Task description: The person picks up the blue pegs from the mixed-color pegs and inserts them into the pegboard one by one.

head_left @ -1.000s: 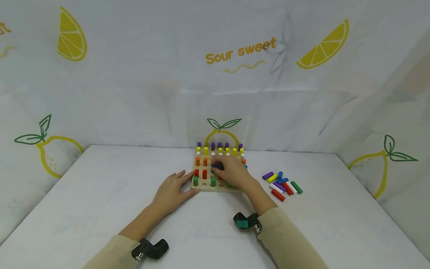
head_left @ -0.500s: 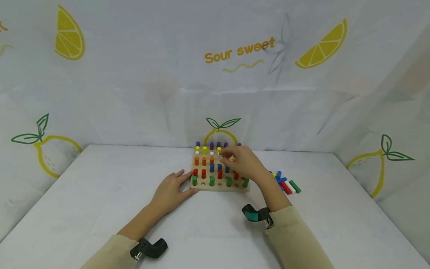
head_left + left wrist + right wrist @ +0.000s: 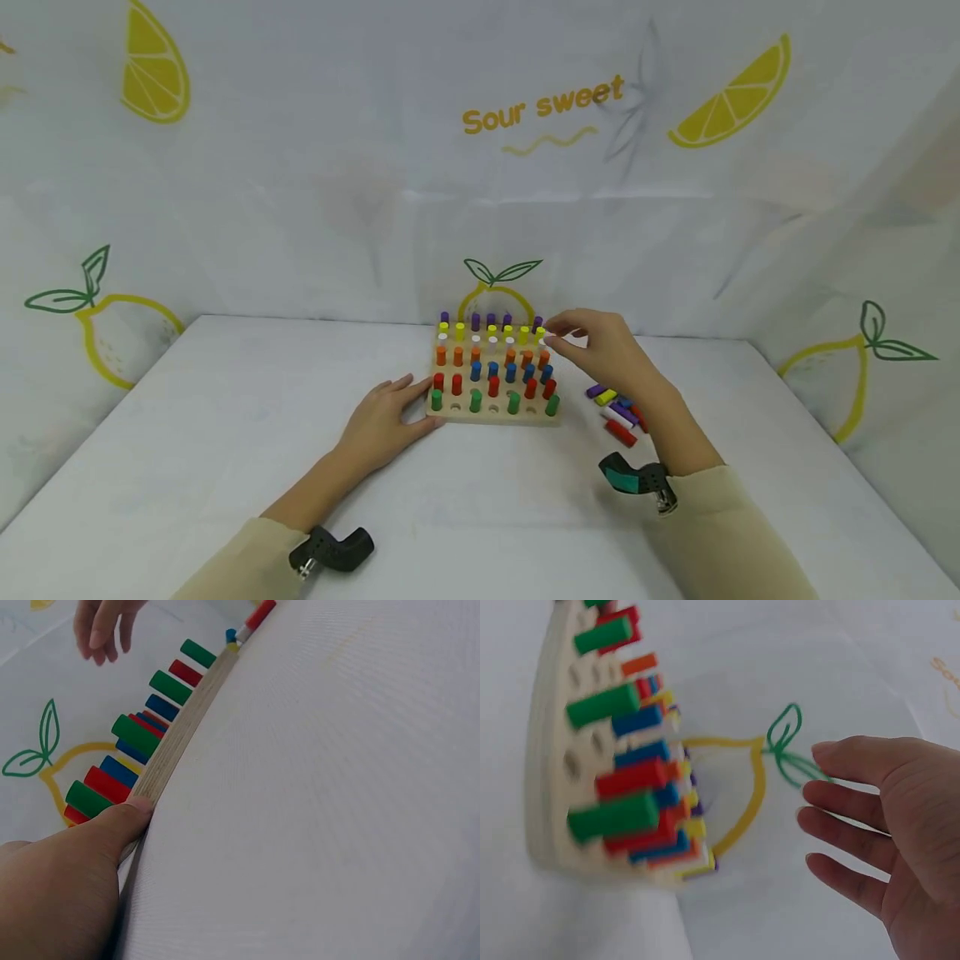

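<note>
A wooden pegboard (image 3: 495, 419) stands at the middle of the table with rows of coloured pegs upright in its holes. My left hand (image 3: 381, 423) rests at its front left corner, fingers fairly straight along the left side. In the left wrist view the left thumb (image 3: 131, 821) presses the board's front edge. My right hand (image 3: 603, 346) is raised over the board's back right corner, thumb and fingers loosely bent and apart. The right wrist view shows nothing between the right fingers (image 3: 847, 806). A green peg (image 3: 552, 406) fills the front right hole; several other holes are bare.
Loose pegs lie in a pile right of the board, among them a red peg (image 3: 620, 432) and a yellow peg (image 3: 606, 397); my right wrist hides part of the pile. A white cloth wall with lemon prints (image 3: 405, 233) rises behind the table.
My right hand has lifted away from a blue peg near the board's middle and moved right and back, past the right side. My left hand stays at the corner.
</note>
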Available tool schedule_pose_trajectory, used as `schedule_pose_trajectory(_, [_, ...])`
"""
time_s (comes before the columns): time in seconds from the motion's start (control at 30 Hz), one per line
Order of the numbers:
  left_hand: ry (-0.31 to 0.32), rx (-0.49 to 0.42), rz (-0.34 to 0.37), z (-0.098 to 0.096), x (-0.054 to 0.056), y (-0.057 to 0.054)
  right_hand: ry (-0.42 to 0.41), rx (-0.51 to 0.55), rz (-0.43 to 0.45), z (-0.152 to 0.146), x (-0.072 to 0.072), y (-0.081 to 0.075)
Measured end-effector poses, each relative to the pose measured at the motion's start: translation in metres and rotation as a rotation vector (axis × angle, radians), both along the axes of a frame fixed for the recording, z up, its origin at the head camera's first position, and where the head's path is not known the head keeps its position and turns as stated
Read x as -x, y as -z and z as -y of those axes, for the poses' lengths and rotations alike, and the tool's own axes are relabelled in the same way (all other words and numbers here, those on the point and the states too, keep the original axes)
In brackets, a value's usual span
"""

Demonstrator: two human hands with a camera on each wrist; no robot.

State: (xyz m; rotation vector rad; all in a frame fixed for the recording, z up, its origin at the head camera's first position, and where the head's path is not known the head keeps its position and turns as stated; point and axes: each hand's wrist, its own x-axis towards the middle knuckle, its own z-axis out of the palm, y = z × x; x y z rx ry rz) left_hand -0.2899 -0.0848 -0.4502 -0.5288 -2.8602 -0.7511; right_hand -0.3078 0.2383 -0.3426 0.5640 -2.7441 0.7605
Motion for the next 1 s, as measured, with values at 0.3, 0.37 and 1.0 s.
schedule_pose_trajectory(0.3, [-0.009, 0.007, 0.002, 0.001, -0.001, -0.002, 0.119, -0.060, 0.004, -0.061, -0.015, 0.028])
schedule_pose_trajectory(0.37, [-0.006, 0.005, 0.002, 0.000, -0.001, -0.001, 0.125, -0.054, -0.007, -0.074, -0.020, 0.036])
schedule_pose_trajectory(1.0, [-0.002, 0.006, -0.009, -0.003, -0.002, -0.001, 0.157, 0.064, 0.087, -0.115, -0.033, 0.096])
